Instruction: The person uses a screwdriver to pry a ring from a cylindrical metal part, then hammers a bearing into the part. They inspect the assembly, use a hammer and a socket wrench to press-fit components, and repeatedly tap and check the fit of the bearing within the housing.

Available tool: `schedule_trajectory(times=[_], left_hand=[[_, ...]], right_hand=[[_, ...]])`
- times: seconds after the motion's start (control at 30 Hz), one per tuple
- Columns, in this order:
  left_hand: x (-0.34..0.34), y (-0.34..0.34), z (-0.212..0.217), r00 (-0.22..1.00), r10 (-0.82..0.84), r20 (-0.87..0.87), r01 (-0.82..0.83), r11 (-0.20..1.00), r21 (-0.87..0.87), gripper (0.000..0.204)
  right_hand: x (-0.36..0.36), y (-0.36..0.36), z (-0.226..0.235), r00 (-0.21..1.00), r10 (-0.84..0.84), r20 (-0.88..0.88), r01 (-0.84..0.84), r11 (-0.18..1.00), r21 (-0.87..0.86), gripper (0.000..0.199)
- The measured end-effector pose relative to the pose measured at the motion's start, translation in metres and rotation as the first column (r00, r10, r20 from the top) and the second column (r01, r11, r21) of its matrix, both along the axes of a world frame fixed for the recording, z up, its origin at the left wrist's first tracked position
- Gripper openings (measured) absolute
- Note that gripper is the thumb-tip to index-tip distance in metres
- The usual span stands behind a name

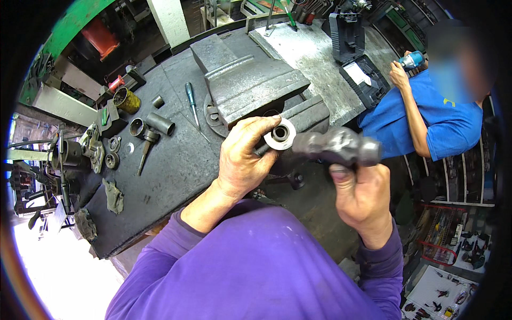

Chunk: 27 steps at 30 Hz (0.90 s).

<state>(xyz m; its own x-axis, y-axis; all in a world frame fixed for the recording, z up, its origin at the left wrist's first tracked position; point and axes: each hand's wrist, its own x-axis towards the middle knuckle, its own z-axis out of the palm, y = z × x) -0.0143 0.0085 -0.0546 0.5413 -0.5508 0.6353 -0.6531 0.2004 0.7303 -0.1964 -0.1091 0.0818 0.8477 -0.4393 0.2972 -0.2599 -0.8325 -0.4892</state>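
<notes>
Left hand: the left hand [242, 157] is curled, fingers closed round the rim of a pale metal ring [280, 134] with a dark bore, holding it on the near end of the bench vise [250, 80].
Right hand: the right hand [362, 197] is a closed fist round the handle of a hammer [337, 146], whose dark head lies just right of the ring, close to it; whether they touch cannot be told.
Ring: near the middle of the scene, at the vise's near jaw, between the two hands.
Vise: large and dark, standing on the worktop [170, 165], running from the far middle toward the hands.
Worktop, left part: a screwdriver [191, 101] with a blue-green handle lies just left of the vise; farther left are short dark tube sections [160, 124], a brass-coloured can [127, 100], small gears [112, 159] and a crumpled rag [113, 196].
Far right: another person in a blue shirt [442, 125] holds a teal tool [412, 60] beside an open dark tool case [362, 74].
Sleeves: purple, on both forearms.
</notes>
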Motion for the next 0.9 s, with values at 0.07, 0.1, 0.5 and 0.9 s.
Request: schedule_trajectory(times=[0.07,0.1,0.5,0.9], left_hand=[[0.0000,0.0003,0.0012,1.000,-0.002,-0.020,0.002,1.000,0.012,0.060],[0.0002,0.0001,0.0017,1.000,-0.006,-0.029,0.006,1.000,0.018,0.060],[0.0060,0.0050,0.0060,0.997,-0.071,0.014,0.070,0.994,0.084,0.063],[0.0025,0.0018,0.0068,0.999,-0.046,-0.006,0.047,0.998,0.045,0.055]], right_hand=[[-0.0002,0.0010,-0.0009,0.987,-0.004,-0.158,-0.006,0.998,-0.061,0.032],[0.0006,0.0004,-0.0013,0.989,-0.012,-0.145,0.012,1.000,-0.001,0.033],[-0.0005,-0.0015,-0.0031,0.995,-0.036,-0.088,0.039,0.999,0.028,0.036],[-0.0004,0.0032,-0.0036,0.998,-0.013,-0.056,0.016,0.999,0.050,0.041]])
